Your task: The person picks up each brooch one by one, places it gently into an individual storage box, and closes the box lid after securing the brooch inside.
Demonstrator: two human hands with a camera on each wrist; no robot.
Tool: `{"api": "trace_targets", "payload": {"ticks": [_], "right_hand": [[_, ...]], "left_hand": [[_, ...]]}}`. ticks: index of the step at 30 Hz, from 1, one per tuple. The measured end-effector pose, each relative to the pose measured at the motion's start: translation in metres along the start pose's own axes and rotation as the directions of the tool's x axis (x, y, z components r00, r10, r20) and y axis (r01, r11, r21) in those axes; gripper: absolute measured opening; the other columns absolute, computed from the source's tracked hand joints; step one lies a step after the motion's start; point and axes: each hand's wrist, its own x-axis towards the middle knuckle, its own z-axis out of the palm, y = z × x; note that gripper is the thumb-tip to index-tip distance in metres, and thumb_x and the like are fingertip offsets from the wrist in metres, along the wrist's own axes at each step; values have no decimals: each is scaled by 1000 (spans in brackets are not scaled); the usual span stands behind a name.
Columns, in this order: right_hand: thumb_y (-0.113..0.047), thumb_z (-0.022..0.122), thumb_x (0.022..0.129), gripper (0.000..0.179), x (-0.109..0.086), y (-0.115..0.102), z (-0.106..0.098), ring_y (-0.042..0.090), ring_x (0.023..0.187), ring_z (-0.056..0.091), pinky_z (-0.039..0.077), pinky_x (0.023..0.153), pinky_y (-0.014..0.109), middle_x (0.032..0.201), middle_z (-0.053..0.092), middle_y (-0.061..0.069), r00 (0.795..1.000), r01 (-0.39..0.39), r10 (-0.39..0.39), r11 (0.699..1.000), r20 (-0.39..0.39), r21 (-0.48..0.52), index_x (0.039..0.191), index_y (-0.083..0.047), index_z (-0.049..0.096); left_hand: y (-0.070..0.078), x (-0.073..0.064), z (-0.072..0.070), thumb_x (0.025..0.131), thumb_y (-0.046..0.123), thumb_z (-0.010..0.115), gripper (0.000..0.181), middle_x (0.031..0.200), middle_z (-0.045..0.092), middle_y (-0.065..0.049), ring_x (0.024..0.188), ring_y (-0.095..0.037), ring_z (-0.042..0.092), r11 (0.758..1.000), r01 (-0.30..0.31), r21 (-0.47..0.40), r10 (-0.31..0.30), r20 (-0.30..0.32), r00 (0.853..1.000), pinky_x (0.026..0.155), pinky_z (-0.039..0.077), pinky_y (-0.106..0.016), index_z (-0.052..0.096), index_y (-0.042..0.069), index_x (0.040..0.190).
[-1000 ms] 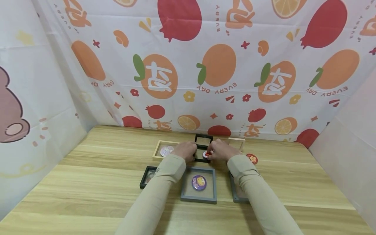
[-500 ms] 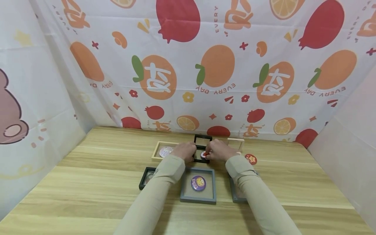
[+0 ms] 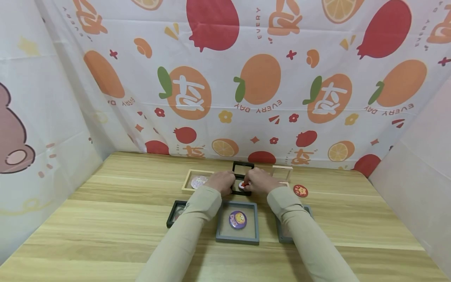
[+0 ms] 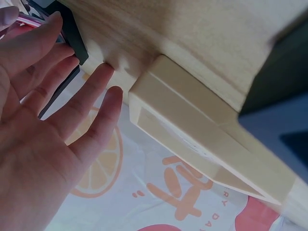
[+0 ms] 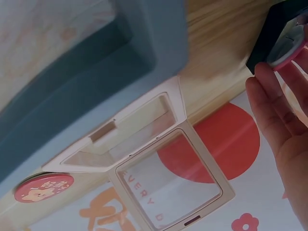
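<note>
A small black display frame (image 3: pixel 243 193) stands at the back of the table with its lid raised. My left hand (image 3: pixel 221 182) holds its left side, the thumb and first fingers at the edge in the left wrist view while the outer fingers stretch out. My right hand (image 3: pixel 260 181) pinches a round badge (image 5: pixel 288 54) with a pink rim, tipped over the frame's lower half. Red and white show on the badge in the head view; the fingers hide part of it. A cream wooden frame (image 4: pixel 187 115) with a pale badge (image 3: pixel 199 181) lies beside my left hand.
In front lies a grey frame (image 3: pixel 237 240) with a purple badge (image 3: pixel 238 219). Another grey frame (image 3: pixel 282 235) sits under my right forearm; a dark frame (image 3: pixel 171 217) is at left. Behind my right hand a pale frame (image 5: pixel 211 166) stands opened, near a red star badge (image 3: pixel 300 190).
My right hand has moved slightly left with the badge, bringing it further over the black frame. The left hand stays at the frame's left side.
</note>
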Motion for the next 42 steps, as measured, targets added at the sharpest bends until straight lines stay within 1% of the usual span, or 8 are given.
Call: {"api": "trace_targets", "payload": {"ticks": [3,8,12,18,24,31,37,42], "right_hand": [[-12,77,92,10,0,-2,0,15,77,60,52,68,27,91,71,7,1000,5,-5,1000,-5,-12,90,-2,78],[-11,77,91,9,1,-5,3,20,85,66,56,74,33,95,71,9,1000,-17,16,1000,-17,-18,92,-2,77],[-12,78,91,9,3,-7,7,18,82,65,55,73,32,93,71,7,999,-27,26,1000,-30,-12,91,-3,78],[-11,79,90,9,7,-11,9,16,74,62,53,70,32,83,70,5,999,-26,25,999,-35,-37,83,-5,76],[-8,78,90,7,9,-16,9,20,78,66,55,72,34,85,71,8,999,-27,25,999,-41,-39,86,-3,76],[-11,78,90,10,11,-18,12,18,71,63,55,69,33,81,70,7,996,-44,43,999,-77,-12,84,-3,76],[-9,80,88,8,12,-17,15,20,76,66,56,73,34,84,72,9,994,-49,48,999,-96,-7,86,-2,77],[-5,79,89,5,13,-16,13,23,83,68,57,77,35,91,74,11,997,-35,35,999,-65,2,90,0,78]], "left_hand": [[0,1,1,80,-3,80,14,91,68,-6,80,-26,67,1000,-2,2,2,-6,1000,73,57,-40,70,7,80],[0,0,2,80,-2,80,12,95,69,-7,82,-26,68,1000,-16,-5,16,-12,1000,75,58,-40,71,6,83],[0,-1,1,80,-2,80,12,96,69,-8,83,-27,68,1000,-12,-14,12,-11,1000,75,58,-40,72,6,84],[-1,-1,1,81,0,81,11,95,67,-7,83,-26,67,1000,-20,-9,20,-3,1000,74,57,-39,72,5,83],[-3,0,2,81,-1,81,13,93,66,-6,80,-25,65,999,-26,-21,26,5,1000,72,56,-40,69,6,79],[-5,0,4,83,1,80,13,93,66,-7,80,-26,66,998,-49,-31,48,-7,999,71,56,-41,69,6,83],[-5,1,4,83,0,80,11,92,66,-7,79,-26,66,998,-47,-29,47,-4,999,70,57,-39,69,5,83],[-5,1,3,82,-1,80,11,93,67,-8,81,-26,66,999,-36,-32,36,-2,999,71,57,-39,70,5,83]]}}
